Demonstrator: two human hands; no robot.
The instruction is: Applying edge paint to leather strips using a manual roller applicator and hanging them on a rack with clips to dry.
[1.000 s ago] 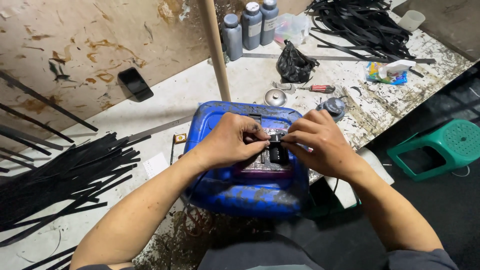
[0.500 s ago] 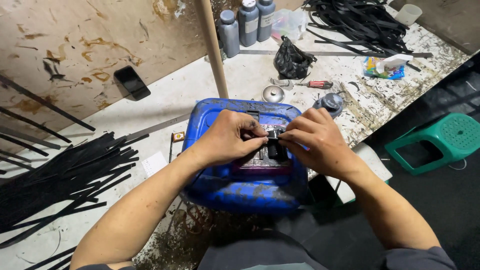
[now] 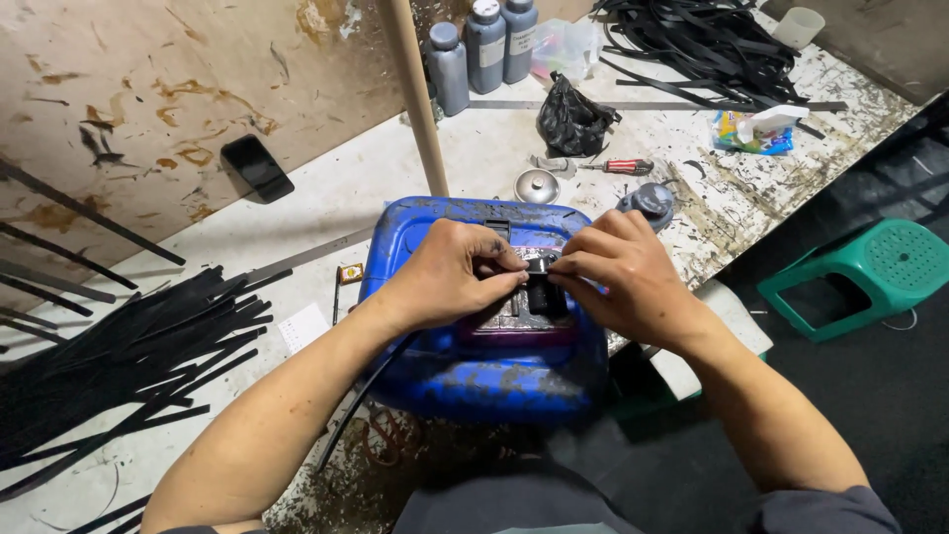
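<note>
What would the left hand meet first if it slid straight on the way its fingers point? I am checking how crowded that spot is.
The left hand points right, across the blue jerrycan. It would first meet the small black part, already at its fingertips, then the right hand just beyond.

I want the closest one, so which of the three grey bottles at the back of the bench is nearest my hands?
The leftmost grey bottle, just right of the wooden pole. It stands lowest in the picture, nearer the blue can than the other two.

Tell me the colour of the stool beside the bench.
Green; the stool shows in the head view.
</note>
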